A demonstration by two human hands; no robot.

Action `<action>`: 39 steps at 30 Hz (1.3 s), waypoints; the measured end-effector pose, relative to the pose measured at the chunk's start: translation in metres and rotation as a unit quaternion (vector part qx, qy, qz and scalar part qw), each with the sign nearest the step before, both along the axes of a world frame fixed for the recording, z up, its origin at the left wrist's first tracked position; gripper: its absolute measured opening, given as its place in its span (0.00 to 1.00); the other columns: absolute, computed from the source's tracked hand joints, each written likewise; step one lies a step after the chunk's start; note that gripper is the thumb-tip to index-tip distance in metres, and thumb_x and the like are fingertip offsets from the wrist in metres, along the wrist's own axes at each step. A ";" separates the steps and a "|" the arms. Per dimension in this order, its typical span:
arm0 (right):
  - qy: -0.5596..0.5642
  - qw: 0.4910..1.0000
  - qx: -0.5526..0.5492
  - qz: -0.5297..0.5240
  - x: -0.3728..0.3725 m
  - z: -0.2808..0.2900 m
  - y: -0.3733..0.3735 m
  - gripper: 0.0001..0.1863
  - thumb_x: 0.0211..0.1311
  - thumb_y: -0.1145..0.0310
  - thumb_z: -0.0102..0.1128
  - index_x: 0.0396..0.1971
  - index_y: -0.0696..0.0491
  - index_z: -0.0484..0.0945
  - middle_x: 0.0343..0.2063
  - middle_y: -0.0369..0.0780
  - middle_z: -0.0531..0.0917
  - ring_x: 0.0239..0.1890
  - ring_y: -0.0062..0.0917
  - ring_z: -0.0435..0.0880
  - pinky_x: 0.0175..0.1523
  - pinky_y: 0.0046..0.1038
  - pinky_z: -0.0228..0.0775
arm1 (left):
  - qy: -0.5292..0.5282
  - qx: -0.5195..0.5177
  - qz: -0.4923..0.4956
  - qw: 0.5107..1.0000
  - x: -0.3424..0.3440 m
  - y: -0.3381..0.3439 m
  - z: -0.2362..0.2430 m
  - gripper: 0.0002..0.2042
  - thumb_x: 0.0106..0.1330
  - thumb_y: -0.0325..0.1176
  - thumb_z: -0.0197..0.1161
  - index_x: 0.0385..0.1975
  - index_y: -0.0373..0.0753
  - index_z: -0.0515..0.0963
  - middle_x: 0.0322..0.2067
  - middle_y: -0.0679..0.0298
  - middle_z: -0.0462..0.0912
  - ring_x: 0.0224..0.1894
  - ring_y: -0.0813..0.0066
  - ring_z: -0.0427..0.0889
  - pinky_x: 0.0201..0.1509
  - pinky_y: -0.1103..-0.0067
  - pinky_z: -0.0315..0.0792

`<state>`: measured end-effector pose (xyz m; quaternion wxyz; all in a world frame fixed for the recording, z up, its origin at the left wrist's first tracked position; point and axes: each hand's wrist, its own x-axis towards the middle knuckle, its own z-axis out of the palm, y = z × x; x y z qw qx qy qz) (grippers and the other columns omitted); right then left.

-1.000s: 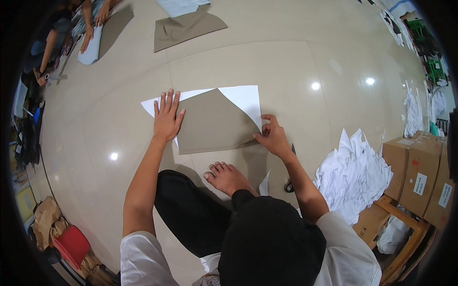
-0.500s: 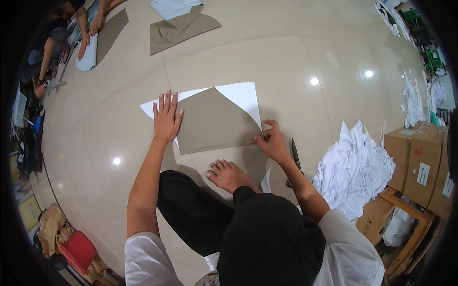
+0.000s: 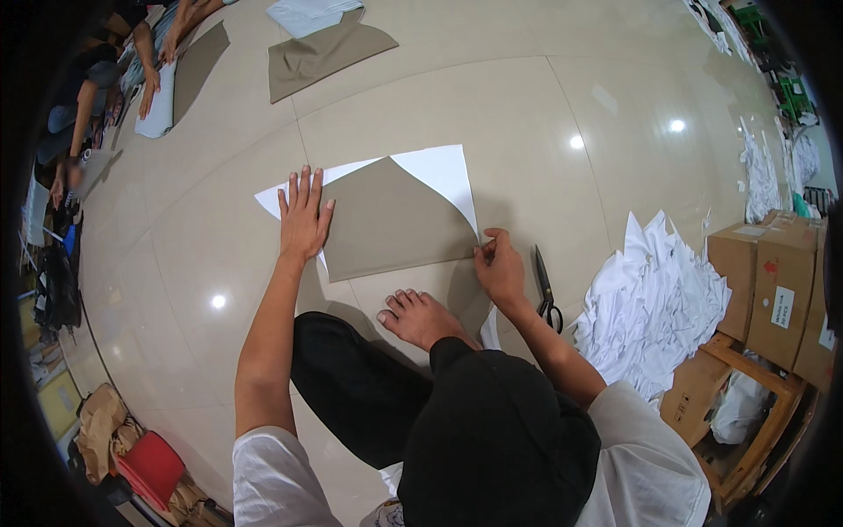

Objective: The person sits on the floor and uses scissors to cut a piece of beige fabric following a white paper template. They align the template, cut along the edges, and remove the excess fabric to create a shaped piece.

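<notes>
Black-handled metal scissors (image 3: 543, 279) lie at 4 o'clock from flat taupe fabric panel (image 3: 395, 224). Panel sits mid-view on white flat sheet (image 3: 445, 171), mostly hidden beneath; cloth or paper unclear. Left hand (image 3: 304, 227) flat, fingers spread, on panel's 9 o'clock edge. Right hand (image 3: 500, 270) at 4: thumb and fingers drawn closer at corner than second ago; work likely centres there. Pinching or merely touching, cannot tell. Far, 11 o'clock: pale-blue cloth (image 3: 314, 14) on rumpled taupe piece (image 3: 329, 57), cut off by top edge.

Bright — round glare spots (image 3: 676, 126) on glossy floor (image 3: 483, 110), soft shadows — dark, warped rim.
</notes>
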<state>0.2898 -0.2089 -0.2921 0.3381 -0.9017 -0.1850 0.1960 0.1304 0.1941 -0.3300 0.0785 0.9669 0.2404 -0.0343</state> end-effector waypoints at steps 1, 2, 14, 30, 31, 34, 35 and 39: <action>0.001 1.000 -0.002 0.000 -0.001 -0.001 -0.001 0.22 0.70 0.70 0.72 0.59 0.54 0.76 0.39 0.46 0.90 0.39 0.43 0.92 0.45 0.44 0.82 | -0.004 0.000 0.000 1.000 -0.001 0.001 -0.001 0.36 0.88 0.55 0.45 0.90 0.52 0.48 0.90 0.59 0.44 0.91 0.49 0.39 0.91 0.46 0.35; -0.025 1.000 -0.007 0.006 -0.003 0.000 0.000 0.22 0.70 0.70 0.72 0.60 0.54 0.76 0.44 0.47 0.89 0.43 0.44 0.91 0.48 0.45 0.81 | -0.003 -0.003 0.001 1.000 -0.001 0.001 -0.001 0.36 0.88 0.55 0.45 0.90 0.52 0.48 0.90 0.59 0.45 0.91 0.48 0.39 0.91 0.46 0.35; -0.179 0.945 -0.055 0.269 -0.051 -0.003 0.039 0.42 0.79 0.50 0.60 0.84 0.55 0.60 0.86 0.55 0.53 0.89 0.52 0.48 0.85 0.69 0.36 | -0.086 -0.081 0.030 0.992 0.047 -0.123 0.022 0.37 0.87 0.53 0.49 0.88 0.38 0.54 0.88 0.47 0.48 0.89 0.37 0.42 0.88 0.40 0.36; -0.126 0.968 -0.077 0.204 -0.038 0.005 0.001 0.43 0.77 0.55 0.64 0.83 0.60 0.59 0.85 0.59 0.54 0.87 0.58 0.51 0.87 0.62 0.40 | -0.043 -0.050 0.108 0.992 0.053 -0.198 0.003 0.39 0.86 0.57 0.44 0.89 0.43 0.49 0.89 0.54 0.46 0.90 0.42 0.41 0.89 0.41 0.34; -0.139 0.974 -0.044 0.171 -0.035 0.011 -0.022 0.38 0.75 0.61 0.66 0.78 0.60 0.65 0.81 0.59 0.61 0.83 0.59 0.58 0.85 0.60 0.48 | -0.044 -0.051 0.109 0.992 0.051 -0.199 0.003 0.39 0.86 0.57 0.44 0.89 0.43 0.49 0.89 0.54 0.46 0.90 0.43 0.41 0.89 0.41 0.34; -0.190 0.979 -0.025 0.071 -0.033 0.018 -0.108 0.24 0.69 0.73 0.67 0.62 0.61 0.75 0.66 0.59 0.75 0.70 0.58 0.74 0.75 0.53 0.65 | -0.067 -0.059 0.105 0.990 0.054 -0.199 0.004 0.39 0.86 0.57 0.45 0.89 0.42 0.50 0.89 0.53 0.48 0.89 0.41 0.42 0.89 0.41 0.36; -0.178 0.981 -0.062 0.046 -0.037 0.021 -0.136 0.23 0.68 0.73 0.68 0.60 0.61 0.75 0.61 0.58 0.76 0.66 0.58 0.75 0.72 0.53 0.67 | -0.081 -0.066 0.104 0.989 0.053 -0.198 0.005 0.39 0.86 0.56 0.46 0.89 0.41 0.51 0.88 0.51 0.49 0.89 0.40 0.43 0.89 0.40 0.36; -0.116 0.989 -0.095 -0.014 -0.064 0.010 -0.224 0.22 0.65 0.72 0.70 0.56 0.61 0.75 0.49 0.56 0.76 0.54 0.56 0.78 0.62 0.49 0.72 | -0.105 -0.093 0.106 0.984 0.052 -0.198 0.012 0.38 0.86 0.55 0.48 0.88 0.40 0.52 0.88 0.49 0.50 0.89 0.38 0.44 0.88 0.39 0.38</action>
